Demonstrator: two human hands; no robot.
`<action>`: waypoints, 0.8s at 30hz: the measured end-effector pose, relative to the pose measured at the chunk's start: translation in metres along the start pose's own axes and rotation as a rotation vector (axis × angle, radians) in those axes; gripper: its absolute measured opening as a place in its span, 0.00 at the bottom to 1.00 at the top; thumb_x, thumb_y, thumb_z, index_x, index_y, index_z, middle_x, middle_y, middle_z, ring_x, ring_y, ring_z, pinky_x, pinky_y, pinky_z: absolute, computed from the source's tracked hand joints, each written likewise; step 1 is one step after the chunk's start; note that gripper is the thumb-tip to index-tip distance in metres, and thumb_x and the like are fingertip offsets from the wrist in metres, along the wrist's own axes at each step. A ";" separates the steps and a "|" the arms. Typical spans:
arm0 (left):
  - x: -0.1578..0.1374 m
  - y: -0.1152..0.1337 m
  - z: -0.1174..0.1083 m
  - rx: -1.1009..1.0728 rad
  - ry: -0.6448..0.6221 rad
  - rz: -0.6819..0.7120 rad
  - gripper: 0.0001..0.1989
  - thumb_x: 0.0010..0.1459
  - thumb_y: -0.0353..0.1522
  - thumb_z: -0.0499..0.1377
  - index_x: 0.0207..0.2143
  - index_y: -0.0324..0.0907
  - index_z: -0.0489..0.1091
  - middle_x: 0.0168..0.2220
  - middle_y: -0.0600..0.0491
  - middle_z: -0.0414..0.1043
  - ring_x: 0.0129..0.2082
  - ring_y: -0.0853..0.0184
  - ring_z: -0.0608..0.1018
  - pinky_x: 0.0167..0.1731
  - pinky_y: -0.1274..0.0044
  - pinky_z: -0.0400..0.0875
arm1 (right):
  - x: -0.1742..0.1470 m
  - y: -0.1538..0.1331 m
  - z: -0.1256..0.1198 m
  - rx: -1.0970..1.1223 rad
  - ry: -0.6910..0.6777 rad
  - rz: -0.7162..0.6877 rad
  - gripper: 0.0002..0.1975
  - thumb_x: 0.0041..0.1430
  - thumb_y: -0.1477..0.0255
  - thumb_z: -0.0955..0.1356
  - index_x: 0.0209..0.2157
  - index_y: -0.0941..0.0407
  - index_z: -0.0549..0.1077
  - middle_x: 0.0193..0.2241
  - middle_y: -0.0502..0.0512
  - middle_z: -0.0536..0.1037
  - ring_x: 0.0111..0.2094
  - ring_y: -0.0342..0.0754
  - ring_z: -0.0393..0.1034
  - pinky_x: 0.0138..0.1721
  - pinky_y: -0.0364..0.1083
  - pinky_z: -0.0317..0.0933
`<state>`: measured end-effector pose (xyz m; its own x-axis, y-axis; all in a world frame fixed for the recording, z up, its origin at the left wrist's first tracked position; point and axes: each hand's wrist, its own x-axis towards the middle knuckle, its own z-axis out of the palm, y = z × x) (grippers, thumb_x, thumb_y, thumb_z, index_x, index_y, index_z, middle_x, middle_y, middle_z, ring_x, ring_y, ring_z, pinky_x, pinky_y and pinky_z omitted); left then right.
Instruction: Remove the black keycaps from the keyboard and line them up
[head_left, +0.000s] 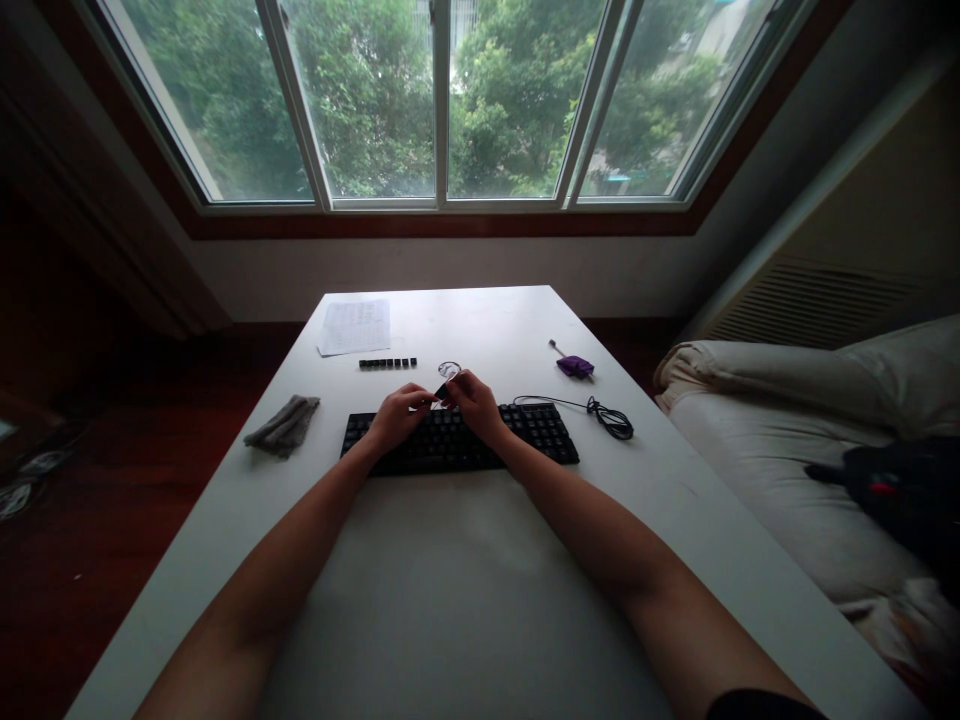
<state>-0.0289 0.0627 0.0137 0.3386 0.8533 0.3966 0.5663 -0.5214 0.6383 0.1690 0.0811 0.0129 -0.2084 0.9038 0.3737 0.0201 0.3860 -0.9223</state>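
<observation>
A black keyboard [536,430] lies across the table, with both my hands above its far edge. My left hand [401,415] is closed in a pinch at a small black piece [442,392], which looks like a keycap. My right hand [474,402] pinches at the same piece from the other side, fingertips close to those of the left. Just beyond the fingers shows a thin, shiny round thing [449,368], too small to name. Farther back on the left, several black keycaps [388,363] stand in a row.
A printed paper sheet [355,327] lies at the far left and a grey cloth [285,427] nearer. On the right are a purple item with a thin stick [575,367] and the coiled keyboard cable [611,420]. A pale sofa [757,430] stands beside the white table [465,580].
</observation>
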 end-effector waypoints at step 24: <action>0.085 -0.070 -0.007 0.238 0.163 -0.224 0.15 0.54 0.28 0.59 0.44 0.45 0.75 0.43 0.51 0.79 0.41 0.62 0.79 0.49 0.69 0.71 | -0.010 0.004 0.007 -0.067 0.035 0.035 0.13 0.62 0.57 0.64 0.35 0.53 0.67 0.27 0.49 0.75 0.26 0.47 0.74 0.31 0.45 0.68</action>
<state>-0.0451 0.1717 0.0079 0.0728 0.9236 0.3764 0.7787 -0.2884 0.5572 0.1647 0.0722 0.0051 -0.1718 0.9226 0.3455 0.0924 0.3642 -0.9267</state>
